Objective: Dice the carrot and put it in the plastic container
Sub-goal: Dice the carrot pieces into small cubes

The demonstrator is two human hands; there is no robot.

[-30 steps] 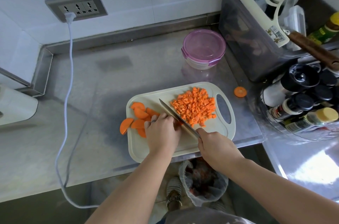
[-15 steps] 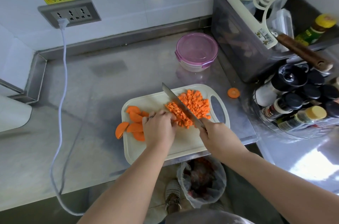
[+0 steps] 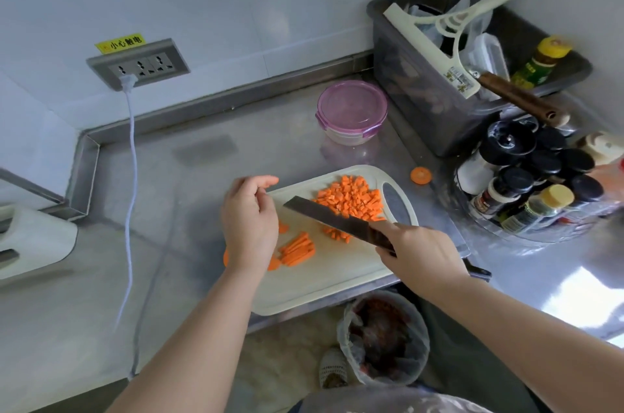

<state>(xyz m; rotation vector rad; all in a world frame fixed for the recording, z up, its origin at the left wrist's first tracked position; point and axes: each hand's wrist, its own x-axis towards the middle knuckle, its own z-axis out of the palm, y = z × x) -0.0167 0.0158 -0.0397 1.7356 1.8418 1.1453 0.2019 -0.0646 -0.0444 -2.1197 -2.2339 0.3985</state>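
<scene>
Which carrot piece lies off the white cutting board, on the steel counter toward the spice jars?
The lone round orange carrot slice, right of the white cutting board; the diced pile and orange carrot sticks sit on the board.

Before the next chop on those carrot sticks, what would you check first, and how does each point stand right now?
1. Right hand firm on the dark-bladed kitchen knife: ok.
2. Left hand clear of the blade: ok, lifted and open.
3. Bundle of orange carrot sticks held steady: not ok, nothing holds it.
4. White plastic cutting board fully on the steel counter: not ok, its near edge overhangs.
5. Pile of diced carrot cubes out of the cutting path: ok.
6. Round plastic container with purple lid ready to fill: not ok, lid on.
</scene>
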